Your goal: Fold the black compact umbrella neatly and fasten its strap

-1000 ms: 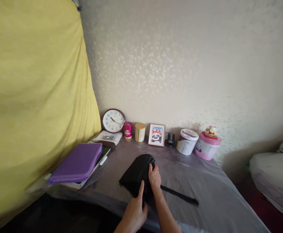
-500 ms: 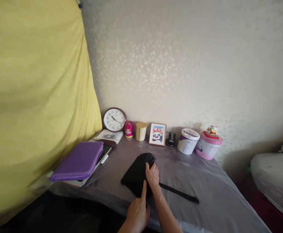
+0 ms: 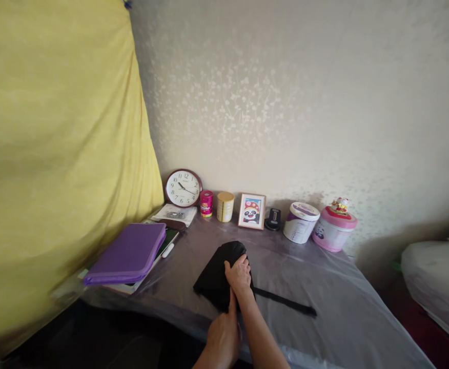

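A folded black bag (image 3: 217, 274) lies on the table (image 3: 324, 287) in front of me, its black strap (image 3: 286, 303) trailing to the right. My right hand (image 3: 239, 274) rests flat on top of the bag, fingers spread and pressing down. My left hand (image 3: 224, 335) is at the bag's near edge with the index finger stretched forward onto it and the other fingers curled; whether they pinch the fabric is hidden.
Along the wall stand a round clock (image 3: 183, 187), a pink can (image 3: 206, 203), a yellow can (image 3: 225, 206), a panda picture frame (image 3: 252, 211), a white tub (image 3: 300, 222) and a pink tub (image 3: 334, 229). A purple zip case (image 3: 128, 253) lies left. Yellow curtain (image 3: 55, 154) hangs left; bedding (image 3: 435, 277) right.
My right hand has shifted slightly left across the bag top. My left hand drew a little right and closer under the right wrist. The view drifted slightly.
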Available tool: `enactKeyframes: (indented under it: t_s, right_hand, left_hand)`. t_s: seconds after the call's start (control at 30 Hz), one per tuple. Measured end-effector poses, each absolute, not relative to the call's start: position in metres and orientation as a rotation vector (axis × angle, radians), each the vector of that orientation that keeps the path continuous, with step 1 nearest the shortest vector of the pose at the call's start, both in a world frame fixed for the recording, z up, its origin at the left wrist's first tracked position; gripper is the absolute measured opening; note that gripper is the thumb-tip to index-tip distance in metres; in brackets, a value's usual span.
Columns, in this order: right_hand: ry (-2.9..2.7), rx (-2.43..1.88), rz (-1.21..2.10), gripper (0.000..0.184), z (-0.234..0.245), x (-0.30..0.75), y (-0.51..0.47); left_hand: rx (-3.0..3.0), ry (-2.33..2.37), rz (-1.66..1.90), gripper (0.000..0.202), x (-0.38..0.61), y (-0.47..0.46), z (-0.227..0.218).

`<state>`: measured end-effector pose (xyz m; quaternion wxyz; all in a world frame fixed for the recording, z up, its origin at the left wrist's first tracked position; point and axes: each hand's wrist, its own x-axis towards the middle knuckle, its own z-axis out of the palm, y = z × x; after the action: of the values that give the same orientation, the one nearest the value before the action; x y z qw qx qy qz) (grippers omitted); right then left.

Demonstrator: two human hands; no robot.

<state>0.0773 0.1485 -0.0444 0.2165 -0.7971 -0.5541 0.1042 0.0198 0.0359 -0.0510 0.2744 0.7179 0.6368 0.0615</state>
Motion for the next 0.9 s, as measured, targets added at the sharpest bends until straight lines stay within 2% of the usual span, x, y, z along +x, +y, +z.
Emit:
enactKeyframes:
  t_s: [0.7,0.9]
  right_hand:
    - [-1.581,-2.233,0.272,0.073,-0.042,0.071,0.136]
    - [-1.591,-2.220,0.269,0.072,-0.045,0.071,0.138]
  left_hand:
    - [1.854,1.649,0.142,0.065,0.017,0.022,-0.047]
    - [1.750,1.555,0.277,0.075,0.012,0.019,-0.046]
